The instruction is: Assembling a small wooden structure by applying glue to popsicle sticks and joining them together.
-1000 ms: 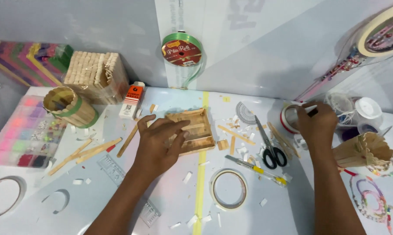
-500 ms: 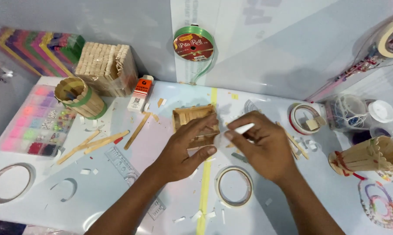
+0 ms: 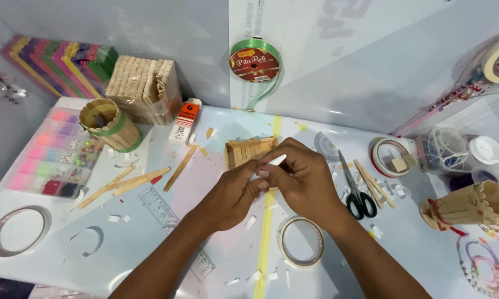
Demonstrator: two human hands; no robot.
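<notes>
Both hands meet mid-table, just in front of the small wooden stick tray (image 3: 248, 150). Right hand (image 3: 302, 180) curled, thumb and fingers pinching a small white strip (image 3: 273, 161) (tape or paper, cannot tell which). Left hand (image 3: 235, 194) also curled, fingertips touching the right hand's fingers and the strip's lower end. Strip pokes up between the fingers, tilted, over the tray's front edge.

Under the wrists a yellow tape line (image 3: 265, 238) runs toward the table's near edge; a tape ring (image 3: 300, 242) lies just right of it. Black-handled scissors (image 3: 355, 191) lie right of the right hand, loose wooden sticks (image 3: 374, 182) beside them. Left of the left hand: clear ruler (image 3: 160, 206), more flat sticks (image 3: 129, 182). Toward the back-left corner: stick-built round cup (image 3: 108, 124), stick block (image 3: 144, 88), orange-and-white glue bottle (image 3: 184, 122). Bead organizer box (image 3: 53, 160) sits at the left edge. Green ribbon spool (image 3: 255, 61) hangs on the back wall.
</notes>
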